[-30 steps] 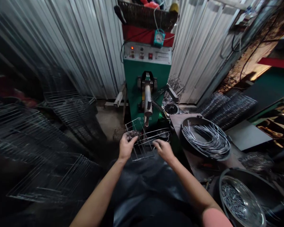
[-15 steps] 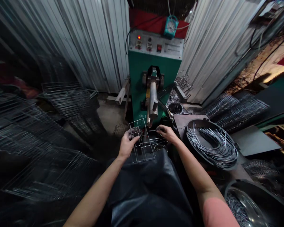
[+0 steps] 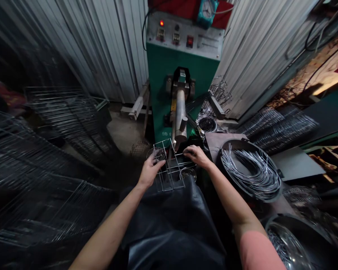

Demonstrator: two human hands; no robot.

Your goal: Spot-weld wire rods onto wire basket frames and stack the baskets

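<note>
The hands hold the work up: the left hand (image 3: 151, 171) is clenched on the side of a silver rectangular wire frame (image 3: 169, 168), seemingly to steady it; the right hand (image 3: 196, 156) curves over a cross wire, though whether it grips I cannot tell; the frame sits just beneath the grey cylindrical electrode (image 3: 180, 108) of a green welding machine (image 3: 160, 75); silver wire rods (image 3: 250, 172) lie coiled within reach in a round black pan (image 3: 250, 197) on the brown metal tabletop (image 3: 214, 140).
</note>
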